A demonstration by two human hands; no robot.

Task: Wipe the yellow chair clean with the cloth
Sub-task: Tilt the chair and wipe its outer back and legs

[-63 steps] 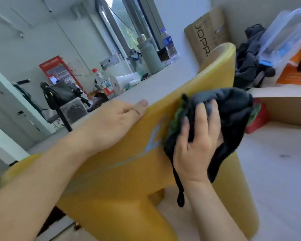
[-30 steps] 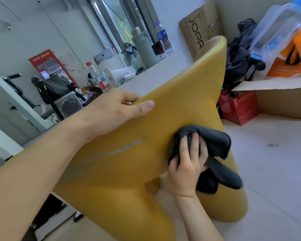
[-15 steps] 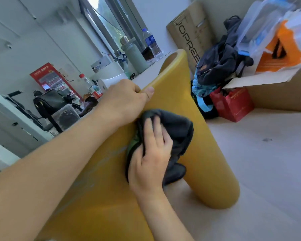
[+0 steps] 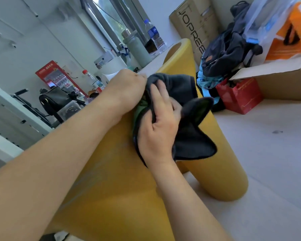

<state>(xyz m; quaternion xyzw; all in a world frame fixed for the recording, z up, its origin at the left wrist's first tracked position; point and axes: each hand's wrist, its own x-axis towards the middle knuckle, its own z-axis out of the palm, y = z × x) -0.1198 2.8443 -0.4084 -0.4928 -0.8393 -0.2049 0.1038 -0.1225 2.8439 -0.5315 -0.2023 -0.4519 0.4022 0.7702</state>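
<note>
**Cloth pressed to the upper part of the yellow chair**

Your right hand (image 4: 157,126) lies over the dark cloth (image 4: 184,119), its fingers (image 4: 159,96) curled into the folds and gripping it against the chair (image 4: 115,188) near the chair's top edge. Part of the cloth is hidden under that hand; a loose flap stands up to the right, and a green patch shows at its left edge. Your left hand (image 4: 127,91) rests closed on the chair's top edge, touching the cloth; its fingertips are folded out of sight, so you cannot tell from this view exactly what they hold. Your left forearm covers much of the chair's left side, and the chair's lower part is cut off by the bottom of the frame. One thick leg (image 4: 224,171) reaches the floor (image 4: 268,153) on the right. Far right, a red bag (image 4: 240,96) stands just beside a cardboard box (image 4: 285,84), itself cut off at the frame edge. Far left, a counter (image 4: 156,62) carries bottles and clutter too blurred to identify.
</note>
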